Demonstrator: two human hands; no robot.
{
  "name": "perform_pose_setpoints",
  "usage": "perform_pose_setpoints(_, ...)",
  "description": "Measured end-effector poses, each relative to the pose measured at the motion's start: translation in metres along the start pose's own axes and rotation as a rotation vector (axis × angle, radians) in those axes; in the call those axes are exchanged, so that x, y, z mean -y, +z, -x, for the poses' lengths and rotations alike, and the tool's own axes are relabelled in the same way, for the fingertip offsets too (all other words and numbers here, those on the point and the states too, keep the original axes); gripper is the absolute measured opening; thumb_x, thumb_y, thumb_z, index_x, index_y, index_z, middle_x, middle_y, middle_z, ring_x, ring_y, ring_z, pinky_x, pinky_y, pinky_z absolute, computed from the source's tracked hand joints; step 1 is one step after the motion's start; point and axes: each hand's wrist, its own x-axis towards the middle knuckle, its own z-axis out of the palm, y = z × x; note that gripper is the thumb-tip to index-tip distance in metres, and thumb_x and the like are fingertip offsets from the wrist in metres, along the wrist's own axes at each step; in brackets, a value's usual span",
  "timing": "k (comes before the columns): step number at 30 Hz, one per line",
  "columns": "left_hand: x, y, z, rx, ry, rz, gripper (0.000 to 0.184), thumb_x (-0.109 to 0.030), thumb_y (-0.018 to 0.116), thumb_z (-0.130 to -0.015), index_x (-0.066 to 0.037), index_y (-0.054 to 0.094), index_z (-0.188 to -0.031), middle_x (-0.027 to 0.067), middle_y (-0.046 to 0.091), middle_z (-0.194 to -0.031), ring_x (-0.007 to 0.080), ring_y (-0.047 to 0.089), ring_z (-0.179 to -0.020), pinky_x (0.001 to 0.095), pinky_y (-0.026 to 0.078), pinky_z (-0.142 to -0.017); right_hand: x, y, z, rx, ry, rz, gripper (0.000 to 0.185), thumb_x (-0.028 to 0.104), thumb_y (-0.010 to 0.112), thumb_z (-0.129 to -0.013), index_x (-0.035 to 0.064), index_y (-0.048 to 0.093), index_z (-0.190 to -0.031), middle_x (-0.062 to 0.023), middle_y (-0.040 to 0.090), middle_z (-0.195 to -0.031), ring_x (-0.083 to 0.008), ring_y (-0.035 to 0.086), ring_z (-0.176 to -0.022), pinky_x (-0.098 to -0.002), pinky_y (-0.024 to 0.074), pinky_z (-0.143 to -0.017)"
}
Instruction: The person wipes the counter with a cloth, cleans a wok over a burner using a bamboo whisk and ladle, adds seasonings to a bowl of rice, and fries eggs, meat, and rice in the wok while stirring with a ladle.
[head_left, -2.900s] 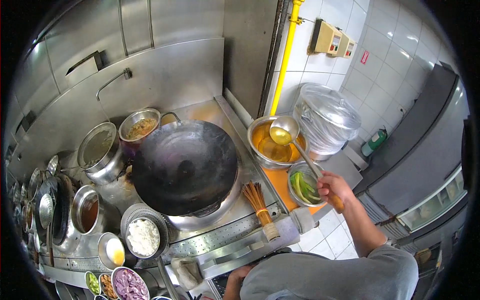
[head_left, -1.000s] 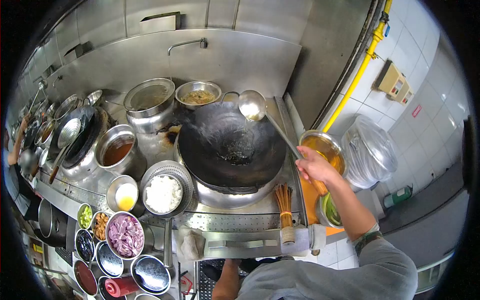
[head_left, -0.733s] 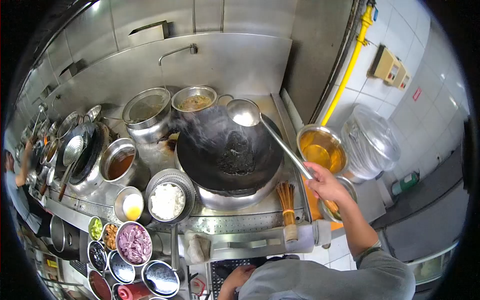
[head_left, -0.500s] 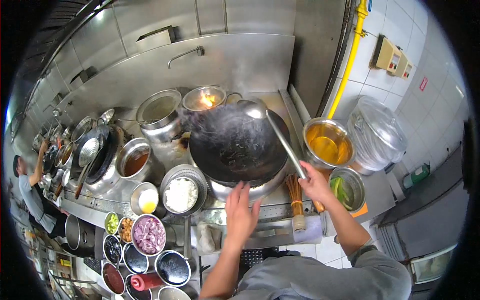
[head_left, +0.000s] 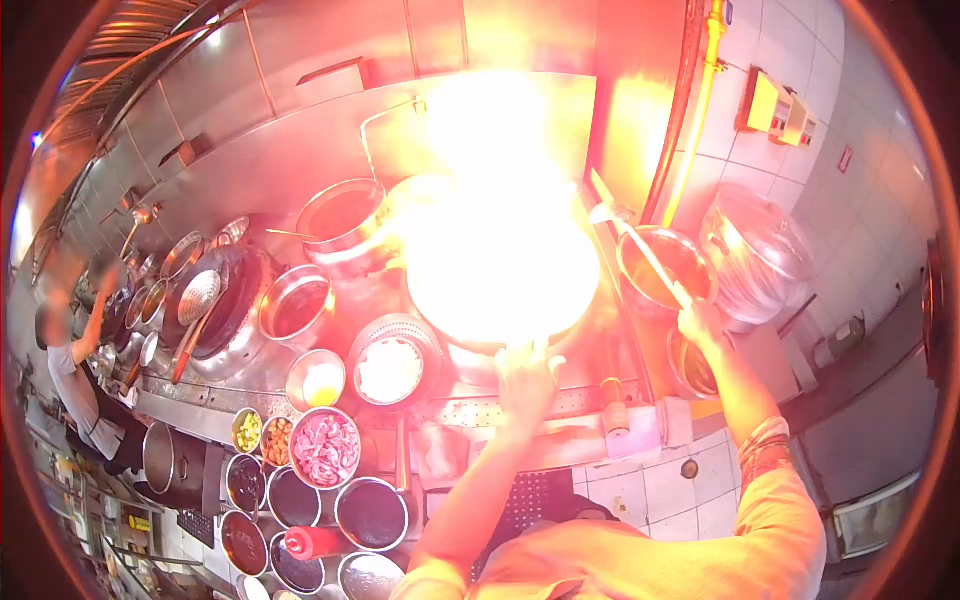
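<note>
A huge flame [head_left: 500,250] bursts up from the wok, whiting out its inside. My left hand [head_left: 528,382] is closed at the near rim of the wok [head_left: 485,352], its fingertips blurred by glare. My right hand [head_left: 700,322] grips the handle of a ladle [head_left: 652,257], raised on the right with its bowl at the upper left, close to the oil pot [head_left: 702,272]. Below that hand is a metal bowl [head_left: 690,368], partly hidden by my forearm. A bamboo brush [head_left: 615,410] lies left of my right forearm.
On the left are a strainer of white food [head_left: 388,372], a bowl with yellow egg [head_left: 322,384], chopped purple onion [head_left: 325,448], several sauce pots and a red squeeze bottle [head_left: 312,543]. A wrapped pot [head_left: 758,245] stands right. Another person [head_left: 85,370] works far left.
A big flame has flared up where the wok was smoking. My left hand has moved right and closed at the wok's rim. My right hand and the ladle have shifted right, away from the wok.
</note>
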Motion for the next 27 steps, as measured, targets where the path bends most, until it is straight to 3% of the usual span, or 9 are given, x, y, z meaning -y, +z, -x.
perform_pose_setpoints(1, -0.023, -0.016, 0.015, -0.170, 0.072, 0.056, 0.040, -0.021, 0.069, -0.086, 0.003, 0.062, -0.118, 0.0234, 0.064, -0.115, 0.0363, 0.061, -0.109, 0.0488, 0.045, -0.092, -0.007, 0.005, -0.001, -0.014, -0.014, 0.002, 0.061, 0.015, 0.056, -0.083, 0.0187, 0.045, -0.143, -0.0220, 0.067, -0.095, -0.0422, 0.067, -0.083, -0.0524, 0.0536, -0.074)
perform_pose_setpoints(5, -0.065, -0.035, 0.113, 0.196, 0.077, 0.495, 0.045, -0.019, 0.070, -0.086, -0.001, 0.059, -0.126, 0.0194, 0.060, -0.127, 0.0355, 0.057, -0.119, 0.0401, 0.047, -0.099, -0.019, 0.010, 0.009, -0.032, -0.055, 0.031, 0.061, 0.012, 0.056, -0.082, 0.0194, 0.047, -0.142, -0.0210, 0.067, -0.095, -0.0421, 0.067, -0.079, -0.0518, 0.0543, -0.071)
perform_pose_setpoints(7, -0.074, -0.031, 0.163, 0.545, -0.028, 0.552, 0.044, -0.027, 0.066, -0.091, -0.001, 0.060, -0.126, 0.0191, 0.062, -0.126, 0.0337, 0.059, -0.117, 0.0379, 0.048, -0.097, -0.027, 0.013, 0.011, 0.004, -0.018, 0.005, 0.061, 0.012, 0.057, -0.083, 0.0209, 0.046, -0.142, -0.0202, 0.065, -0.101, -0.0412, 0.067, -0.086, -0.0522, 0.0540, -0.075)
perform_pose_setpoints(10, -0.084, -0.043, 0.173, 0.818, -0.452, 0.725, 0.045, -0.034, 0.059, -0.095, -0.002, 0.060, -0.127, 0.0186, 0.064, -0.123, 0.0320, 0.061, -0.115, 0.0367, 0.048, -0.096, -0.034, 0.012, 0.010, 0.062, 0.031, -0.003, 0.064, 0.013, 0.058, -0.083, 0.0217, 0.043, -0.145, -0.0189, 0.062, -0.107, -0.0387, 0.065, -0.098, -0.0523, 0.0527, -0.082)
perform_pose_setpoints(15, -0.108, -0.022, 0.200, 0.843, -0.479, 0.682, 0.047, -0.039, 0.054, -0.098, -0.005, 0.060, -0.129, 0.0168, 0.065, -0.123, 0.0305, 0.062, -0.114, 0.0366, 0.048, -0.096, -0.055, 0.024, 0.001, 0.123, 0.020, -0.012, 0.066, 0.016, 0.060, -0.085, 0.0208, 0.037, -0.147, -0.0184, 0.059, -0.114, -0.0418, 0.063, -0.102, -0.0513, 0.0529, -0.084)
perform_pose_setpoints(20, -0.133, -0.016, 0.216, 0.778, -0.609, 0.659, 0.046, -0.039, 0.054, -0.098, -0.003, 0.062, -0.126, 0.0192, 0.065, -0.123, 0.0345, 0.061, -0.115, 0.0375, 0.048, -0.097, -0.044, 0.003, -0.010, 0.249, 0.171, -0.230, 0.056, 0.012, 0.059, -0.085, 0.0106, 0.042, -0.139, -0.0261, 0.062, -0.116, -0.0477, 0.060, -0.107, -0.0558, 0.0480, -0.090)
perform_pose_setpoints(24, -0.143, -0.015, 0.226, 0.695, -0.695, 0.640, 0.048, -0.040, 0.055, -0.097, -0.003, 0.061, -0.127, 0.0192, 0.065, -0.122, 0.0341, 0.062, -0.115, 0.0370, 0.048, -0.097, -0.068, 0.040, 0.009, 0.016, 0.043, -0.580, 0.051, 0.008, 0.054, -0.086, 0.0019, 0.044, -0.136, -0.0272, 0.061, -0.121, -0.0463, 0.058, -0.112, -0.0495, 0.0468, -0.095)
perform_pose_setpoints(27, -0.144, -0.015, 0.234, 0.660, -0.749, 0.640, 0.049, -0.041, 0.056, -0.097, -0.003, 0.060, -0.128, 0.0194, 0.065, -0.122, 0.0337, 0.062, -0.114, 0.0367, 0.048, -0.097, -0.067, -0.010, 0.054, 0.038, 0.092, -0.751, 0.053, 0.007, 0.054, -0.086, -0.0014, 0.044, -0.137, -0.0283, 0.059, -0.122, -0.0435, 0.058, -0.114, -0.0461, 0.0462, -0.097)
